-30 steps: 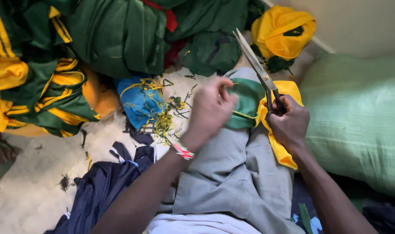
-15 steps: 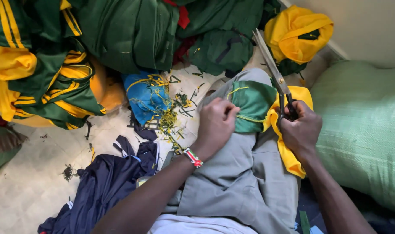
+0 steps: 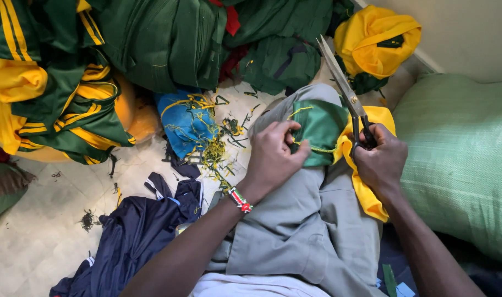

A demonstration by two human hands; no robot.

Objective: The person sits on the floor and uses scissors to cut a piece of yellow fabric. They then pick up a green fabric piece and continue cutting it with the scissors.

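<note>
A green and yellow garment (image 3: 323,127) lies over my knee, which is clad in grey trousers (image 3: 295,225). My left hand (image 3: 273,157) pinches the green cloth at its edge, where a loose yellow thread shows. My right hand (image 3: 378,159) grips the black handles of long steel scissors (image 3: 344,88), whose closed blades point up and away from me. The yellow part of the garment hangs under my right hand. A beaded band circles my left wrist.
Heaps of green and yellow garments (image 3: 152,44) lie ahead and to the left. A blue cloth (image 3: 187,124) with thread scraps sits on the floor. A navy garment (image 3: 135,231) lies at lower left, a green woven sack (image 3: 460,159) at right, a yellow bundle (image 3: 374,38) at top right.
My left hand came down from mid-air onto the green cloth and now pinches its edge. My right hand keeps the scissors upright, shifted slightly.
</note>
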